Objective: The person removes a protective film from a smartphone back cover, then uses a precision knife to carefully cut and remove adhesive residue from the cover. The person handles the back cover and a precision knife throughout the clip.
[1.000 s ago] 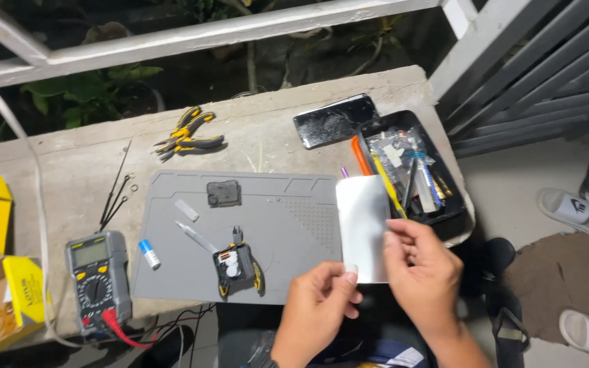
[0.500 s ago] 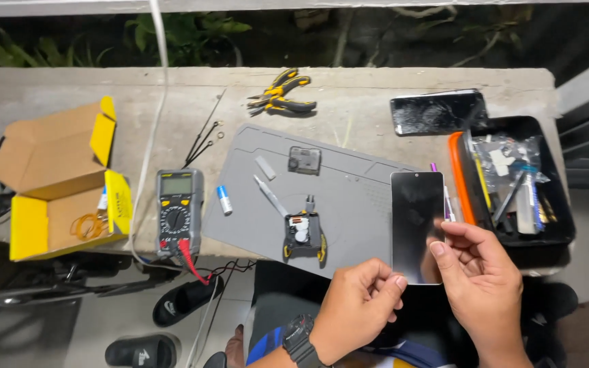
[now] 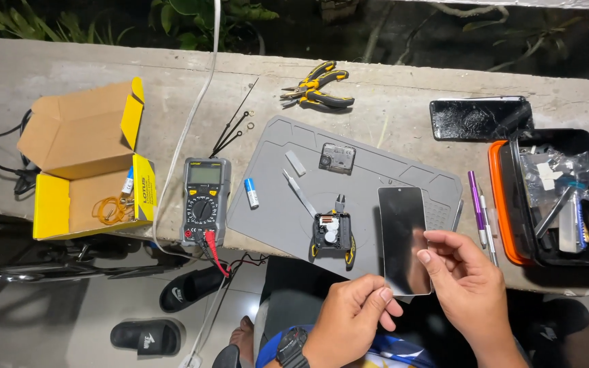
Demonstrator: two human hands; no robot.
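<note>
- The left hand [image 3: 352, 315] pinches the lower left corner of a dark glass panel [image 3: 403, 238], its grip pressed on the edge.
- The right hand [image 3: 468, 289] pinches the panel's right edge between thumb and fingers.
- The panel is held above the near edge of the bench [image 3: 390, 109], over the grey mat [image 3: 274, 197].
- A small opened device [image 3: 332, 232] lies on the mat just left of the panel; a multimeter [image 3: 204, 197] sits further left.

Lower edge of the glass panel [image 3: 404, 238] behind fingertips [image 3: 384, 294]; case contents [image 3: 555, 187] too jumbled.
</note>
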